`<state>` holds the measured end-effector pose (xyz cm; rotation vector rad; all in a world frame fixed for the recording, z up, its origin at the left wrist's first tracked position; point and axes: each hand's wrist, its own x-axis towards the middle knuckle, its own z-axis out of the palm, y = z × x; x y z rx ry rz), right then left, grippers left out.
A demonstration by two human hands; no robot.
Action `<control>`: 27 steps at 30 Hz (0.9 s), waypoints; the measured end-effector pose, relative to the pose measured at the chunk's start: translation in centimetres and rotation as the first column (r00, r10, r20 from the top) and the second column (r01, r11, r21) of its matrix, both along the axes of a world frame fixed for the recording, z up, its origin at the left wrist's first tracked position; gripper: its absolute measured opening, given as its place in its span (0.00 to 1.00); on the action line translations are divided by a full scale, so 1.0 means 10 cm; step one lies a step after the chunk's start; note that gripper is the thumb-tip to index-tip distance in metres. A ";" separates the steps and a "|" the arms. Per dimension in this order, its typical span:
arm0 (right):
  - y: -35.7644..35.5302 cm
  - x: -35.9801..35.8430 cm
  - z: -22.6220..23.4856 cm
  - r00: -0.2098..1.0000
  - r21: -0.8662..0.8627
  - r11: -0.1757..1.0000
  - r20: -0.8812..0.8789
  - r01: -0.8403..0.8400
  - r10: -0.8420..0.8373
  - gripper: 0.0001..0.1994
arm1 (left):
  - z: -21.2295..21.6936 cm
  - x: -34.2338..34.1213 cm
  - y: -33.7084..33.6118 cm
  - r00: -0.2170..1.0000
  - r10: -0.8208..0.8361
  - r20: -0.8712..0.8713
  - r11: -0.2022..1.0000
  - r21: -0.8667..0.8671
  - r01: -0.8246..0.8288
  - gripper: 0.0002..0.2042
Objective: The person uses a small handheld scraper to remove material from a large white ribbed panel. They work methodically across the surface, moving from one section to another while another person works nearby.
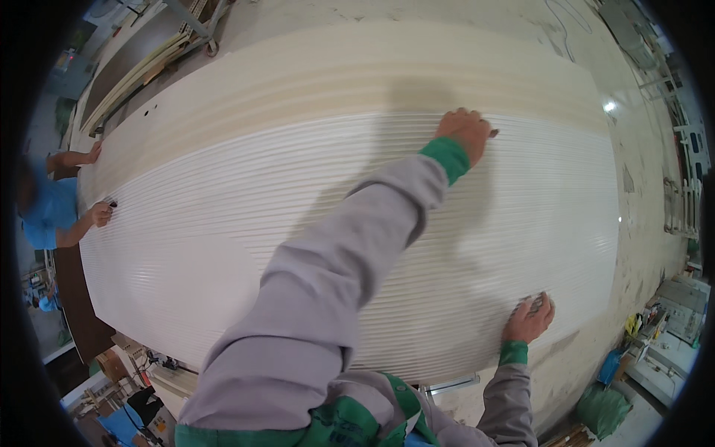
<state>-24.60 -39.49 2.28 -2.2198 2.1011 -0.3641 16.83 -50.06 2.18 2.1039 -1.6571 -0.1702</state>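
White ribbed panel [447,261]: flat beneath both hands, presumably for reach along its ribs. Left hand [463,130]: curled round a small dark piece [494,134]. Right hand [529,322]: fingers bent, grip indeterminable.

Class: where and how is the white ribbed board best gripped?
The board is probably best gripped by its right edge, coming from the right, fingers under and thumbs on top: it lies flat, its broad face showing no handle.
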 end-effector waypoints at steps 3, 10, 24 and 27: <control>0.02 -0.02 -0.01 1.000 -0.003 1.000 0.003 -0.017 0.017 0.26 | -0.19 0.57 0.62 0.998 -0.044 0.043 0.997 -0.054 0.046 0.08; 0.01 -0.03 -0.01 0.999 0.003 1.000 -0.010 -0.031 0.031 0.26 | 0.03 2.07 3.00 0.933 0.144 0.330 0.982 0.066 -0.175 0.07; 0.00 -0.06 -0.06 1.000 0.040 0.999 0.006 -0.012 0.012 0.28 | 0.15 2.29 2.54 0.980 0.029 0.196 0.999 0.033 -0.036 0.09; -0.01 -0.08 -0.09 1.000 0.044 0.999 0.029 0.007 -0.008 0.28 | 0.00 1.83 1.72 0.986 -0.084 0.145 0.989 -0.110 0.101 0.08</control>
